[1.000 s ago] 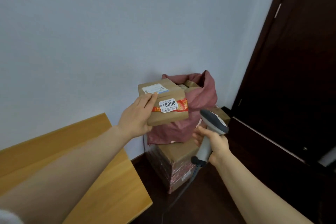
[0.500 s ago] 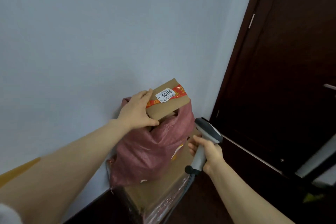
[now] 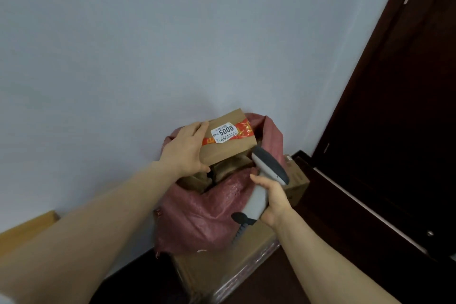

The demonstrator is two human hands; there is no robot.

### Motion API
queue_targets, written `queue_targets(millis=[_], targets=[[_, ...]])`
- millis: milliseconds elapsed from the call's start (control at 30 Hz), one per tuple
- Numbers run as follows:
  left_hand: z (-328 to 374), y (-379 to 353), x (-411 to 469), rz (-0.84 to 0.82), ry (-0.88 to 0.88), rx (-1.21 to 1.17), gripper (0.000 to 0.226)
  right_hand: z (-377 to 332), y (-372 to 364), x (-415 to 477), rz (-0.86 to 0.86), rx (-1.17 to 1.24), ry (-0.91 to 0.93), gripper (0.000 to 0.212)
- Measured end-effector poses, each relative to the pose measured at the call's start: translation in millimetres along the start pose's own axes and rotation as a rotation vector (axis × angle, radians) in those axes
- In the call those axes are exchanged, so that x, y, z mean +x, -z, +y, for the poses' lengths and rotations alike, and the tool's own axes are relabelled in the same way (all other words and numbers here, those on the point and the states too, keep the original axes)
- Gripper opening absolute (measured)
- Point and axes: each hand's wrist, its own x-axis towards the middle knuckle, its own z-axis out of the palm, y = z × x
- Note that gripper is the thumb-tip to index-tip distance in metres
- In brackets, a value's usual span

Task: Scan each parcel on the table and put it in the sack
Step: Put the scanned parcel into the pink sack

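With left hand [image 3: 187, 149] gripping the parcel [image 3: 229, 148] over the sack [image 3: 202, 215] and right hand [image 3: 274, 197] curled round the scanner [image 3: 269, 165] just right of it, lower flat onto the boxes [image 3: 229, 168] inside, then let go

A brown parcel [image 3: 228, 148] labelled 5006 sits tilted atop other boxes in the open red sack [image 3: 197, 217].

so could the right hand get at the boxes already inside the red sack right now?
Probably not: the right hand grips the barcode scanner, and the 5006 parcel in the left hand covers much of the mouth of the red sack, above those boxes.
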Motion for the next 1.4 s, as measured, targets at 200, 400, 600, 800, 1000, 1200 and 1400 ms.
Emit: queue_targets(millis=[200,400,600,800,1000,1200,1400], targets=[[14.1,-15.4,14.1,-0.006,-0.001,0.038,0.121,-11.6,7.7,17.2,-0.008,0.115,-0.005,0.075],[39.0,-30.8,17.4,-0.049,-0.022,0.182,0.110,-40.6,58.7,6.1,0.106,0.249,0.119,0.054],[71.1,-46.4,28.6,-0.041,-0.024,0.011,0.072,-50.6,83.8,-9.1,0.108,0.200,0.216,0.090],[72.3,-34.4,46.6,0.051,0.179,-0.240,0.043,-59.6,79.4,-14.0,0.019,-0.096,0.191,0.036],[16.9,-23.5,86.0,0.074,0.391,-0.129,0.028,-61.1,42.7,12.5,0.224,-0.514,0.427,0.115],[-34.1,-34.0,135.5,-0.127,0.495,0.047,0.026,-64.9,-6.3,32.8,0.077,-0.801,0.554,0.090],[-56.3,-55.4,177.1,-0.285,0.482,-0.046,0.031,-71.4,-25.8,60.8,-0.163,-0.730,0.400,0.074]])
